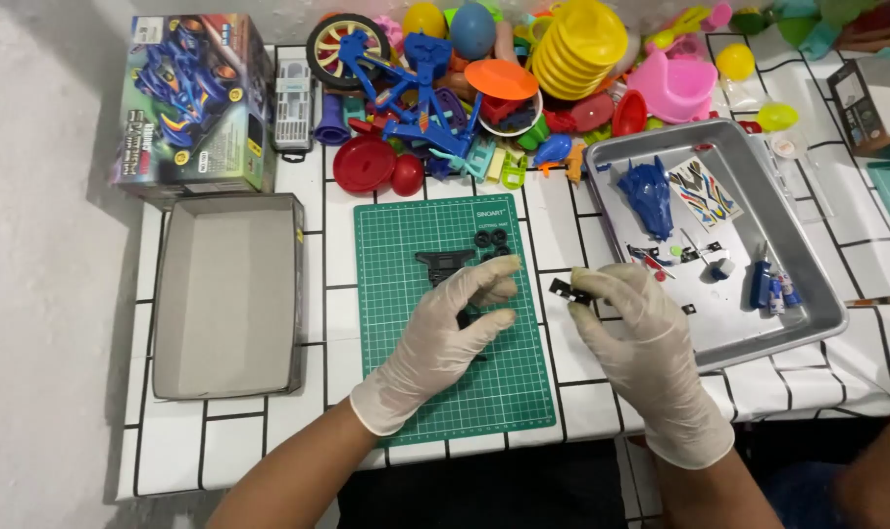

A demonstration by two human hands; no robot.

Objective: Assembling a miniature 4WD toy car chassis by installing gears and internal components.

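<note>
A: White tiled table (pixel 269 431) w/ black grid lines filled the view, a green cutting mat (pixel 445 382) at the centre.

B: Both hands wore pale gloves. Left hand (pixel 445 338) lay on the mat, fingers curled round a black plastic part (pixel 445 263); most of it stuck out past the fingertips.

A: And the right hand (pixel 641 343)?

B: It pinched a small black piece (pixel 568 291) between thumb and forefinger, held just off the mat's right edge, over the tiles.

A: Two small black wheels (pixel 491 238) sat on the mat, just above the left hand.

B: Metal tray (pixel 808 294) was to the right, touching nothing in the hands. A blue car shell (pixel 651 196) lay in it, a sticker sheet (pixel 705 191) beside that, plus small bits I couldn't make out.

A: Left side, an open grey box (pixel 227 294), w/ a printed kit box (pixel 195 98) behind it.

B: Far edge was a heap of bright plastic toys: a blue bicycle (pixel 416 83), a yellow stack of cups (pixel 577 44), a pink potty (pixel 675 88).
</note>
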